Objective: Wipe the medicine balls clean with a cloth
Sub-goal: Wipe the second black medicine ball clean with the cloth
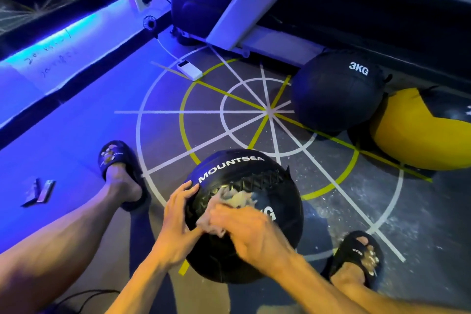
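A black medicine ball point(257, 181) marked MOUNTSEA sits on the floor between my feet. My left hand point(178, 222) rests on its left side with fingers spread. My right hand point(252, 234) grips a crumpled pale cloth point(234, 199) and presses it against the top of the ball; the hand and cloth look blurred. A second black ball point(336, 94) marked 3KG stands farther right. Beside it lies a yellow and black ball point(418, 132), partly cut off by the frame edge.
White and yellow lines cross the grey floor point(267, 112). A white power bank point(190, 70) with a cable lies near a white slanted frame point(244, 2). A dark bag point(196, 7) stands behind it. Small flat items point(40, 191) lie at the left.
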`<state>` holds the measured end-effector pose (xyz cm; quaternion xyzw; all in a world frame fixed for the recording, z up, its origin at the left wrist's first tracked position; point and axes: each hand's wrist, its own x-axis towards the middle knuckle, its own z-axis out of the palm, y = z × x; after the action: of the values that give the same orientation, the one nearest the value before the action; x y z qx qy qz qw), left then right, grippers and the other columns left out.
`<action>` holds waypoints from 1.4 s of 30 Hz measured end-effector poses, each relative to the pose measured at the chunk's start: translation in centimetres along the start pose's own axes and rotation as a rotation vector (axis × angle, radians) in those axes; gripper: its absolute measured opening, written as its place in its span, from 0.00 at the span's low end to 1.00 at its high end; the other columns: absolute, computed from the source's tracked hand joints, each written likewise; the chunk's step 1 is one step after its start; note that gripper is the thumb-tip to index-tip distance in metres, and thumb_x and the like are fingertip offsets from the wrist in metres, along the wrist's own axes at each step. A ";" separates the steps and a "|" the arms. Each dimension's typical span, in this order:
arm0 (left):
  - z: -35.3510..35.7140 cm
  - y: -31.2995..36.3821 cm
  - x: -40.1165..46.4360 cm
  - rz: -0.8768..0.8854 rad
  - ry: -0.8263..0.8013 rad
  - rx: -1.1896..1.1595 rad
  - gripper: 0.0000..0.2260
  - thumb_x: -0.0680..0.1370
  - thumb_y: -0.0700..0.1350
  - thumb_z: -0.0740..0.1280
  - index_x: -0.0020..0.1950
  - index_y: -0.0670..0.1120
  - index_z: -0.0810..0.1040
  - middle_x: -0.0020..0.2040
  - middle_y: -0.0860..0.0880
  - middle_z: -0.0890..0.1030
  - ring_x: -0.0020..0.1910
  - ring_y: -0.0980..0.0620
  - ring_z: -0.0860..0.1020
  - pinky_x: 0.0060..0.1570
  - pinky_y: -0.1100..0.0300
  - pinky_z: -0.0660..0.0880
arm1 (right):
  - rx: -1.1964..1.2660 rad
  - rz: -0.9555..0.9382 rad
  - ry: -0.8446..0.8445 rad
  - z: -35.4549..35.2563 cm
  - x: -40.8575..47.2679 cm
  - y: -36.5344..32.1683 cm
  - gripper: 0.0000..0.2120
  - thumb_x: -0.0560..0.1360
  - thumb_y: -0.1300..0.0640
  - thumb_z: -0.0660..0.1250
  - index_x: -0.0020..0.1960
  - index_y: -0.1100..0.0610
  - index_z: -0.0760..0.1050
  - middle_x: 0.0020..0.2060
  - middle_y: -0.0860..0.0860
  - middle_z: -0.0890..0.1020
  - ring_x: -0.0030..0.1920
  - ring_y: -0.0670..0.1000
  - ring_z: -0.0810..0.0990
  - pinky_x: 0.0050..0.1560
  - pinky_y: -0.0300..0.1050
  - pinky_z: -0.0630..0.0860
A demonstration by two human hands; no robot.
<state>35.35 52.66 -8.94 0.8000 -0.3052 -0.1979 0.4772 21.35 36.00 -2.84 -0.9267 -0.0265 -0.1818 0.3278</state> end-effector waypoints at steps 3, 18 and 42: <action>-0.4 0.1 0.4 -0.034 -0.022 -0.007 0.34 0.66 0.77 0.68 0.70 0.74 0.63 0.76 0.66 0.61 0.75 0.59 0.61 0.72 0.57 0.62 | -0.069 0.066 0.168 -1.1 0.2 0.9 0.18 0.78 0.67 0.58 0.60 0.58 0.83 0.59 0.50 0.84 0.64 0.46 0.80 0.68 0.43 0.74; -4.5 1.9 1.4 -0.047 -0.128 0.114 0.35 0.66 0.70 0.73 0.72 0.66 0.68 0.72 0.62 0.68 0.74 0.57 0.66 0.75 0.47 0.64 | 0.025 1.048 0.619 -8.1 -4.8 9.9 0.08 0.82 0.56 0.65 0.55 0.46 0.81 0.40 0.44 0.85 0.41 0.47 0.83 0.44 0.50 0.81; 0.0 3.5 -0.9 0.127 -0.062 0.380 0.42 0.65 0.76 0.72 0.75 0.62 0.67 0.78 0.64 0.61 0.79 0.53 0.57 0.75 0.43 0.61 | 0.129 0.338 0.106 0.4 1.3 0.5 0.15 0.76 0.61 0.65 0.59 0.49 0.83 0.57 0.46 0.86 0.58 0.46 0.83 0.61 0.40 0.77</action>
<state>33.64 51.98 -5.88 0.8483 -0.4013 -0.1311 0.3196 22.80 35.79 -2.90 -0.8841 0.1353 -0.1707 0.4135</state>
